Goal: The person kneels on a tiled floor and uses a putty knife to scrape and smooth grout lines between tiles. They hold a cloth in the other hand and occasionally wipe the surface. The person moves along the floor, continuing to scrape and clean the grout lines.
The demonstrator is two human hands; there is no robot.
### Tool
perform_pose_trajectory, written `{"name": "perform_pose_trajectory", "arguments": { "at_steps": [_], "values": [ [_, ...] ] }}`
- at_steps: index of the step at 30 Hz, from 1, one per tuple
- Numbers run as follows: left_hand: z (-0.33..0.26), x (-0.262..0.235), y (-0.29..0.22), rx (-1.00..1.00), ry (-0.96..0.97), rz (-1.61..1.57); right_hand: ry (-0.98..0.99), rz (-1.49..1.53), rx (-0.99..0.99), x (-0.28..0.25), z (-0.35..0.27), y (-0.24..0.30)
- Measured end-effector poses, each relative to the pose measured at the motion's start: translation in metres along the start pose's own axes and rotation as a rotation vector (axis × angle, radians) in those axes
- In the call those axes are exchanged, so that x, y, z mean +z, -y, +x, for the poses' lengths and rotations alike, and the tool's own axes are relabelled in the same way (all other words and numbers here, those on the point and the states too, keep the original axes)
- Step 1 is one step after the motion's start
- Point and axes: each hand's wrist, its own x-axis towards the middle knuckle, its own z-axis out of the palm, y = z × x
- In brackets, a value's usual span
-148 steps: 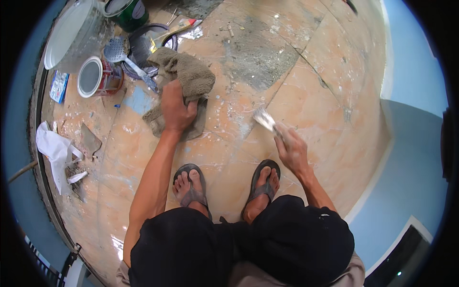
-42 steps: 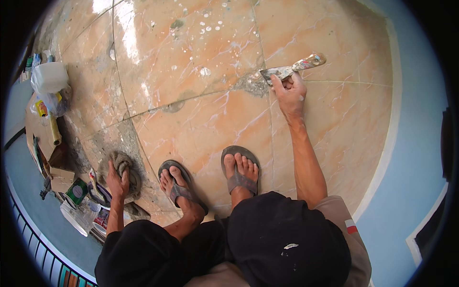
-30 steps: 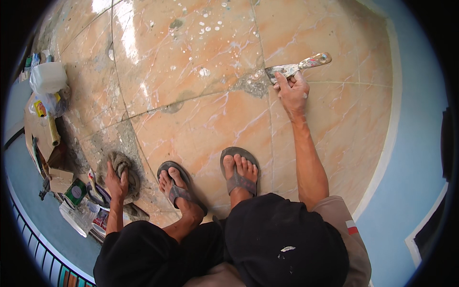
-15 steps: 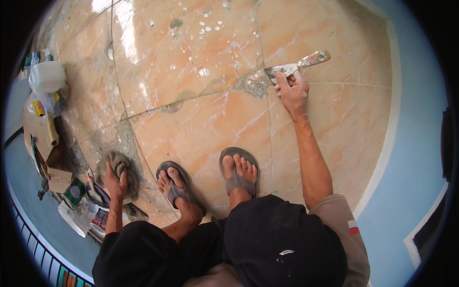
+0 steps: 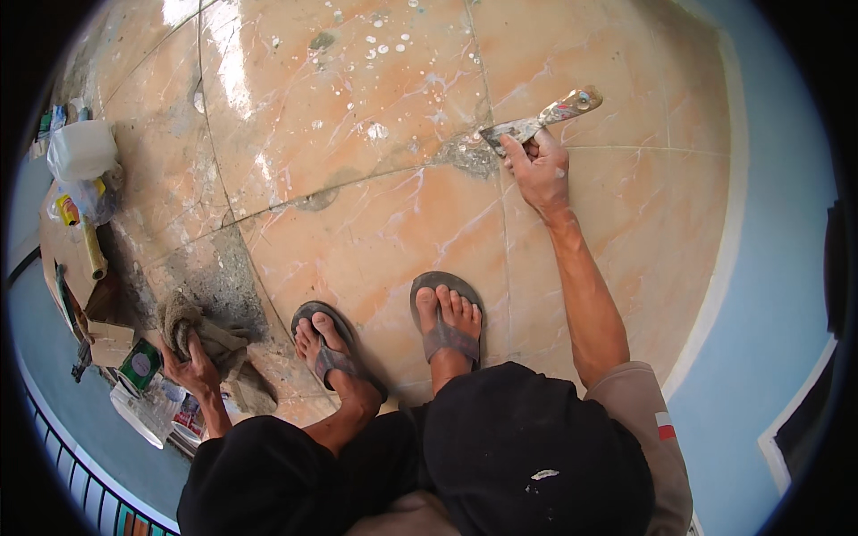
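Note:
My right hand (image 5: pixel 539 167) grips a metal putty knife (image 5: pixel 539 121), its blade pressed on a grey filler patch (image 5: pixel 465 154) at a joint between the orange marbled floor tiles (image 5: pixel 375 232). My left hand (image 5: pixel 189 364) rests low at the left, clutching a dirty grey-brown rag (image 5: pixel 214 344) on the floor. Both my feet in dark flip-flops (image 5: pixel 445 317) stand between the hands as I squat.
Paint cans and lids (image 5: pixel 143 384), a white plastic container (image 5: pixel 82 150), a yellow tube (image 5: pixel 92 250) and cardboard scraps lie along the left edge. A grey smeared patch (image 5: pixel 210 277) marks the tile near the rag. A blue wall with white skirting (image 5: pixel 715 268) curves along the right.
Since 4.9 s ago I have turned from the cans; the rag hand now sits low left. Over the last second the putty knife shifted slightly along the joint.

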Motion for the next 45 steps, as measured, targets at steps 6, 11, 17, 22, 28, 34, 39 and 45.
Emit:
{"name": "perform_pose_trajectory", "arguments": {
  "at_steps": [6,11,17,22,28,34,39,45],
  "values": [
    [0.021,0.039,-0.052,0.325,0.081,0.248,0.083,-0.012,0.019,0.002,-0.002,0.005],
    [0.045,0.109,-0.105,0.513,0.173,0.289,-0.004,-0.083,0.027,-0.001,0.004,0.001],
    [0.039,0.156,-0.106,0.564,0.348,0.285,-0.021,-0.062,0.024,0.002,-0.003,0.005],
    [0.026,0.157,-0.113,0.623,0.184,0.257,0.023,-0.066,0.043,-0.006,-0.003,0.002],
    [0.034,0.157,-0.131,0.718,0.235,0.339,0.032,-0.048,0.058,-0.003,0.0,0.006],
    [0.051,0.127,-0.143,0.436,0.526,0.489,0.03,-0.039,0.029,-0.006,0.006,0.006],
    [0.054,0.126,-0.166,0.553,0.574,0.47,0.147,-0.126,0.04,0.004,-0.006,0.01],
    [0.041,0.173,-0.18,0.729,0.602,0.349,0.042,0.032,0.073,0.018,-0.017,0.014]
  ]
}}
